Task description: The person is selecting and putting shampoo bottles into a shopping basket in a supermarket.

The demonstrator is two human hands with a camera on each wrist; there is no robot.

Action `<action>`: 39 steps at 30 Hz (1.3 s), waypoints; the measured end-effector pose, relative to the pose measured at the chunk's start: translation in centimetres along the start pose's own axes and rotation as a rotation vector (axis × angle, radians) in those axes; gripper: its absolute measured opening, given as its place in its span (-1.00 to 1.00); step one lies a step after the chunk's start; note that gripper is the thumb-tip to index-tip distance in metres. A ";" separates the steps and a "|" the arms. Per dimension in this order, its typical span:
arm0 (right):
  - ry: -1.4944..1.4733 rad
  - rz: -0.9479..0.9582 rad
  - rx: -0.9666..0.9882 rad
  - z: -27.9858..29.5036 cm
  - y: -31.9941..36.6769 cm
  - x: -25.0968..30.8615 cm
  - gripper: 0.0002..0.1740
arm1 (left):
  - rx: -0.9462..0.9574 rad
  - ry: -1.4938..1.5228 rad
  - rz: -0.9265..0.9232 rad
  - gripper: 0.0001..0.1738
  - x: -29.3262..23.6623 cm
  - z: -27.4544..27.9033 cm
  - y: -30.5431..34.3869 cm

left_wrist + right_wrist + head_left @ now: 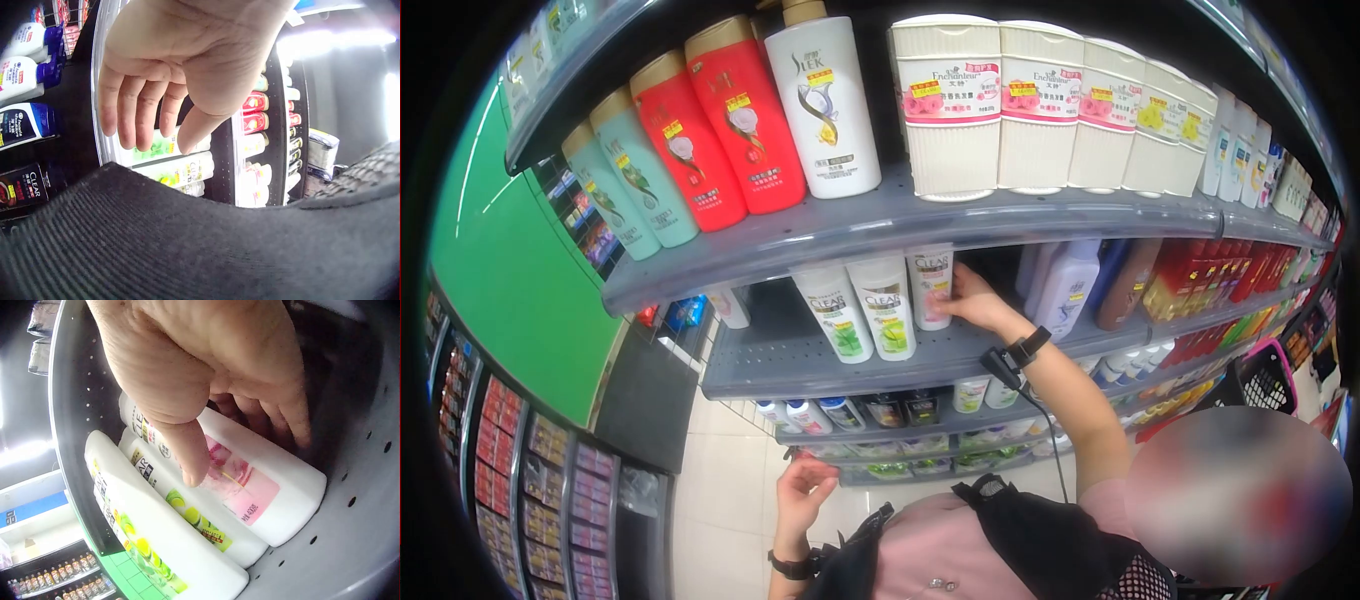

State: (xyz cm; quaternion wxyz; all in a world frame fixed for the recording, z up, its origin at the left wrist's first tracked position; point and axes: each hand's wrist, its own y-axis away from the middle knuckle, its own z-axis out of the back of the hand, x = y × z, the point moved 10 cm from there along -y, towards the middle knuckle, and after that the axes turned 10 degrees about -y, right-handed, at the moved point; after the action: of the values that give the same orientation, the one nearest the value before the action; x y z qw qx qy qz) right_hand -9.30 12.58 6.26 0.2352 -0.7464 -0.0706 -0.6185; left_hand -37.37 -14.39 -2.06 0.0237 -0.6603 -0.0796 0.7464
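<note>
On the middle shelf, my right hand (pixel 977 300) holds a white Clear bottle with a pink label (pixel 933 290). In the right wrist view the thumb of the right hand (pixel 206 375) lies across the front of that bottle (pixel 269 500), the other fingers behind its far side. Two white Clear bottles with green labels (pixel 838 318) (pixel 887 312) stand to its left. My left hand (pixel 802 492) hangs in front of the lower shelves, holding nothing, its fingers loosely bent; the left wrist view shows this hand (pixel 169 75) with fingers apart.
Above, the upper shelf (pixel 960 215) carries red bottles (pixel 745 130), a white Slek bottle (pixel 825 110) and several cream Enchanteur bottles (pixel 950 150). Purple bottles (pixel 1065 285) stand right of my right hand. Lower shelves hold more bottles. A pink-rimmed basket (pixel 1265 380) is at the right.
</note>
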 end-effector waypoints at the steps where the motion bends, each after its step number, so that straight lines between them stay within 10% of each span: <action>1: 0.077 -0.015 -0.002 0.4 0.1 -0.3 -0.23 | 0.000 -0.001 -0.002 -0.73 0.1 0.1 0.0; 32: 0.298 -0.007 -0.041 -1.2 0.0 -0.8 -0.21 | 0.012 -0.010 -0.027 -0.76 -0.8 8.8 1.9; 39: 0.396 0.025 -0.294 0.4 4.1 0.5 -0.23 | 0.082 -0.066 0.050 -0.75 1.6 12.1 0.6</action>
State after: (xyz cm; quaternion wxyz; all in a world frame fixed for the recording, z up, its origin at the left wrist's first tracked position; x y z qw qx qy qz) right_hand -7.25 9.05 5.62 0.1412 -0.6374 0.0770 -0.7535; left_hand -49.51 -15.78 -2.36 0.0296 -0.6357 -0.0333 0.7706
